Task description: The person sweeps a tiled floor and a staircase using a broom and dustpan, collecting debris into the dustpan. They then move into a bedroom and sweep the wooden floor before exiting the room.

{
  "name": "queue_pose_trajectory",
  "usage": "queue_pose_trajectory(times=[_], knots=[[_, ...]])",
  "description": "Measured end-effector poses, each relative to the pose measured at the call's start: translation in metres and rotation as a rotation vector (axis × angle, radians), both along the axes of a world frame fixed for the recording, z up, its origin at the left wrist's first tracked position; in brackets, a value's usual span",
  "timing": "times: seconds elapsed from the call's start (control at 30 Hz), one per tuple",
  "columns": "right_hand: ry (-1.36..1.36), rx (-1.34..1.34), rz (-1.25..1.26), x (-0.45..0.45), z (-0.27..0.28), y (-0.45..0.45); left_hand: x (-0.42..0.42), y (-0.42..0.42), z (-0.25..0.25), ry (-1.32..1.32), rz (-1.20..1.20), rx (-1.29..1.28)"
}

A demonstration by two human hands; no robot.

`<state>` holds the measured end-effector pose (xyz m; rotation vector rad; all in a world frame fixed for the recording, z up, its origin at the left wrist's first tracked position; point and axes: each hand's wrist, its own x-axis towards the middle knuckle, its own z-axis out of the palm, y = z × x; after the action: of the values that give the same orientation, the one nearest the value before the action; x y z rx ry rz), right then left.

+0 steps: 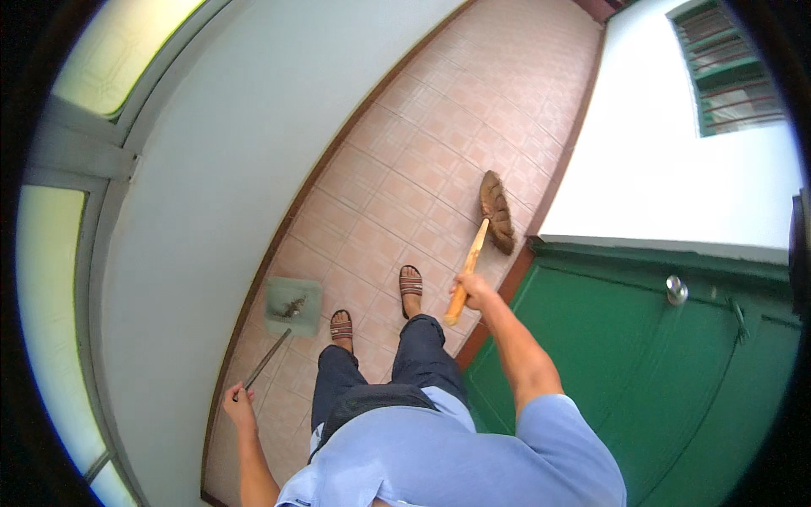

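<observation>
My right hand grips the wooden handle of a broom, whose brown fibre head lies near the tiled floor's right edge, ahead of the green door. At the lower left, my left hand is closed around the thin dark handle of a pale green plastic dustpan. The dustpan is close to the left wall, left of my sandalled feet. A small heap of dark debris lies in it. The broom head and the dustpan are well apart.
Pink tiled floor runs forward between a pale wall on the left and a white wall on the right. A green door with a round metal knob stands at my right. A barred window is at the upper right.
</observation>
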<state>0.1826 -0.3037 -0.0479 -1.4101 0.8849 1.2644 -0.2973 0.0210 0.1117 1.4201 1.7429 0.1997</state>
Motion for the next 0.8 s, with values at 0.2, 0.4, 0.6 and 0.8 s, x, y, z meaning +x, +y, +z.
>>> queue_pose_trajectory(times=[0.2,0.4,0.6,0.8], knots=[[0.018,0.225,0.189,-0.060,0.028,0.079,0.019,-0.004,0.005,0.066,0.195,-0.007],[-0.089,0.306,0.221,0.021,0.094,0.110,0.030,-0.022,0.007,0.040,0.308,0.032],[-0.488,0.188,0.441,0.142,0.005,0.159,0.023,-0.085,0.020,0.053,0.473,0.071],[-0.287,-0.045,0.482,0.171,-0.097,0.220,-0.008,-0.097,0.008,0.020,0.591,0.033]])
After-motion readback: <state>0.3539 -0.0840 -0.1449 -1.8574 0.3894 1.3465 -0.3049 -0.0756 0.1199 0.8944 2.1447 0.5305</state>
